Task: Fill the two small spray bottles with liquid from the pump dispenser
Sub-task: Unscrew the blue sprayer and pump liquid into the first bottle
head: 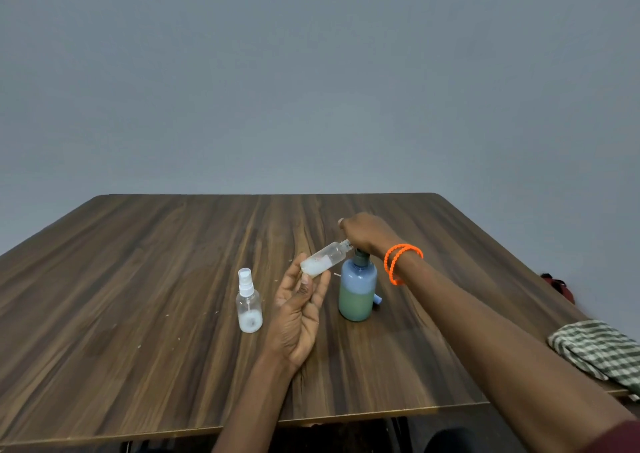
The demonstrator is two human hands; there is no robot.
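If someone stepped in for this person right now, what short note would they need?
Left hand: its grip holds the open bottle by the base, tilted, neck up at the pump.
Right hand: rests on top of the pump dispenser, which stands on the table.
Done: the capped bottle stands to the left with some white liquid at the bottom; the held one also has a little.
Left: keep pumping, cap the held bottle; top up the other if needed.

A plain, sparsely furnished room, perhaps in a home or small office: a dark wood-grain bench (pixel 173 279) stands against a bare grey wall (pixel 311 72), with a checked cloth (pixel 599 352) lying at its right edge.
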